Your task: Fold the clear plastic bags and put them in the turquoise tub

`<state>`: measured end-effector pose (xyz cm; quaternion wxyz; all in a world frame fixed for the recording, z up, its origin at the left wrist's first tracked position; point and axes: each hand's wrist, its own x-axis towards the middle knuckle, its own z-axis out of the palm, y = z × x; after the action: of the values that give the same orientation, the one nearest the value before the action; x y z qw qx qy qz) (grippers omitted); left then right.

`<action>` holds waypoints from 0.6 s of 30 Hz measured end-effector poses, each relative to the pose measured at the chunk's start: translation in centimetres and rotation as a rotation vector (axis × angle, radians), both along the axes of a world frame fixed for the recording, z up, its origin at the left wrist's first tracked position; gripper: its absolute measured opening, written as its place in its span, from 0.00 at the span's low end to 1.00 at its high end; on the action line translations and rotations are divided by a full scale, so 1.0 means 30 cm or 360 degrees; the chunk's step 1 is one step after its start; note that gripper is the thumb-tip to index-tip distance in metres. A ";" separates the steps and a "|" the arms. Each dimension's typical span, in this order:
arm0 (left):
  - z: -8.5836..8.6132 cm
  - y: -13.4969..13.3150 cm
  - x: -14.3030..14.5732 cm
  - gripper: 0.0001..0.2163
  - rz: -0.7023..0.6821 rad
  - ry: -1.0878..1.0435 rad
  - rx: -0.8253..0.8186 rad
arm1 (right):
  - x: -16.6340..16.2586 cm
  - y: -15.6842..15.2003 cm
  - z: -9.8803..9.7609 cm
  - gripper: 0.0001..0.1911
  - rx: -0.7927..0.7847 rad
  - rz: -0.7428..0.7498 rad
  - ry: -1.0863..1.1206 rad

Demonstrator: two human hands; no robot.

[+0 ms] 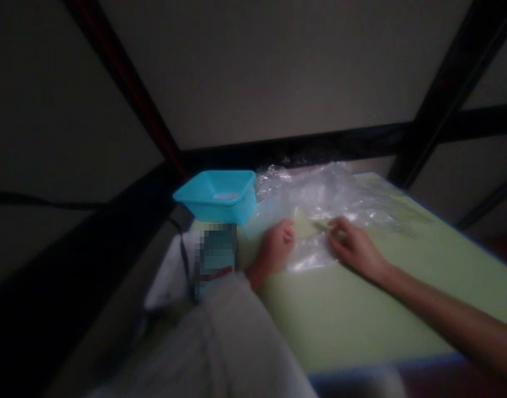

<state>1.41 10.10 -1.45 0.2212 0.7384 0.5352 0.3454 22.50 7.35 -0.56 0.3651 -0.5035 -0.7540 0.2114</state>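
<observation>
Crinkled clear plastic (pixel 315 190), either a bag or loose film, is spread over the green tabletop. At its near left part, my left hand (pixel 279 242) has its fingers curled closed on the plastic. My right hand (pixel 349 242) pinches the plastic a short way to the right, thumb and forefinger together. Between the two hands a pale yellowish patch (pixel 303 225) shows; blur hides whether it is a separate piece or the tabletop seen through the film. The fingertips of both hands are blurred.
A turquoise plastic basin (pixel 220 211) with something pale inside stands at the back left. Nearer me are a blurred-out box-like item (pixel 215 260), a white item (pixel 170 271) and a dark cable (pixel 182 249). The green table (pixel 361 315) has a blue edge; dark-framed panels stand behind it.
</observation>
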 end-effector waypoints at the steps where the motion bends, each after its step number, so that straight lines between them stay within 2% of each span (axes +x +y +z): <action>1: 0.000 0.000 -0.001 0.16 0.0027 0.0040 0.0021 | -0.001 0.002 0.001 0.12 0.0012 -0.0011 -0.0019; 13: 0.038 -0.050 0.007 0.13 0.0136 0.0370 0.0268 | -0.004 0.025 -0.003 0.14 0.0080 -0.0053 -0.0100; 18: 0.054 -0.115 0.047 0.11 -0.0085 0.0432 0.0345 | 0.000 0.017 0.014 0.15 0.0093 -0.0043 -0.0166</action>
<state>2.84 6.67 0.16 0.0751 0.8118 0.4999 0.2923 22.51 7.86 -0.14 0.3429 -0.5131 -0.7709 0.1578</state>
